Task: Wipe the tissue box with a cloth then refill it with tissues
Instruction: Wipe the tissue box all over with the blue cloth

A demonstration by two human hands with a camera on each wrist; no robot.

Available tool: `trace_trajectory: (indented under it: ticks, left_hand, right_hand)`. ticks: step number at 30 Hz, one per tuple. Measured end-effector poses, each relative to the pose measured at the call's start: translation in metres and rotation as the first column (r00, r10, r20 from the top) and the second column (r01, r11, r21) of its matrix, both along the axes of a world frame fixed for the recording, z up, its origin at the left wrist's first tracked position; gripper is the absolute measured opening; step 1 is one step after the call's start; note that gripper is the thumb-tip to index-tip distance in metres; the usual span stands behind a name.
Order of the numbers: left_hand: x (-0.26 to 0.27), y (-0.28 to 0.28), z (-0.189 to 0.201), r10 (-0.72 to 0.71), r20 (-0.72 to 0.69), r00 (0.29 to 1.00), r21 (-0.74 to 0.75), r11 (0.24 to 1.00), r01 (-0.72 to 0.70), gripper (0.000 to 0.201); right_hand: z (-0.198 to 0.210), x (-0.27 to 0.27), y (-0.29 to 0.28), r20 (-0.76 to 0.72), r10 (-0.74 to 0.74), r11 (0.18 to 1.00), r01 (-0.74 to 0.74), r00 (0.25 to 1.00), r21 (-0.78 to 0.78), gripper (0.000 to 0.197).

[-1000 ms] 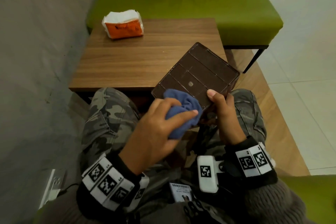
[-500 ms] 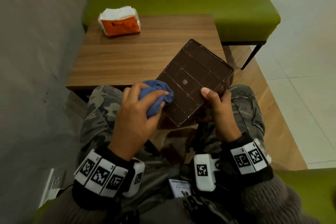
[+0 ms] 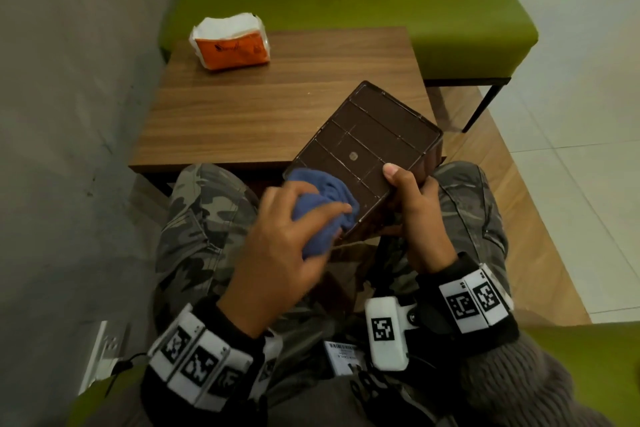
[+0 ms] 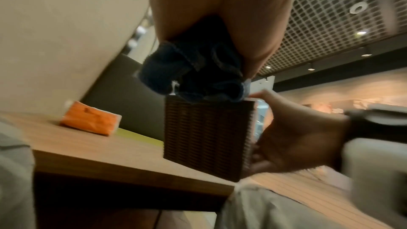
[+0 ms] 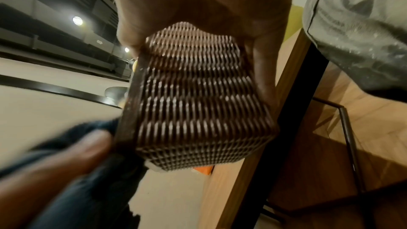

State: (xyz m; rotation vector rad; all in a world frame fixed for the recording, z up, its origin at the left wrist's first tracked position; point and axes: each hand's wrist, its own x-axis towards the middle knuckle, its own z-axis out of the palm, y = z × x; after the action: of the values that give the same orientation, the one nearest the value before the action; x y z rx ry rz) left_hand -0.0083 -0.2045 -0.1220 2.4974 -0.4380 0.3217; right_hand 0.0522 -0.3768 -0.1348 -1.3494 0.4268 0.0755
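A dark brown tissue box (image 3: 367,146) with woven sides (image 4: 207,137) (image 5: 198,104) is held over my lap, its flat grooved bottom facing up. My right hand (image 3: 412,204) grips its near right corner, thumb on top, fingers underneath. My left hand (image 3: 287,236) holds a bunched blue cloth (image 3: 322,204) (image 4: 191,74) and presses it on the box's near left corner. An orange pack of white tissues (image 3: 230,42) (image 4: 90,119) lies at the far left of the wooden table (image 3: 277,104).
A green cushioned bench (image 3: 346,0) stands behind the table, and a grey wall (image 3: 69,114) runs along the left. Wooden flooring and pale tiles (image 3: 571,114) lie to the right. My camouflage-trousered knees (image 3: 207,218) sit against the table's near edge.
My left hand has swept the cloth across the box's upturned bottom, left and then back to the near corner. The right hand has kept its grip while the box shifted slightly.
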Motion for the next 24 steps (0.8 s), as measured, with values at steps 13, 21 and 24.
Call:
trace_trajectory:
  ticks: [13,21,24]
  left_hand:
    - [-0.006,0.005,-0.005,-0.101,0.061,0.993,0.055,0.994,0.098,0.033]
    - [0.000,-0.007,0.000,-0.095,0.108,0.990,0.037,0.995,0.092,0.032]
    - [-0.004,0.003,-0.006,-0.121,0.108,0.987,0.063,0.991,0.115,0.031]
  right_hand:
    - [0.012,0.004,-0.010,0.071,-0.006,0.999,0.009,0.997,-0.045,0.091]
    - [0.009,-0.002,-0.001,0.041,-0.012,0.999,0.014,0.999,-0.041,0.095]
    - [0.009,-0.003,-0.004,0.042,-0.010,1.000,0.011,0.999,-0.029,0.094]
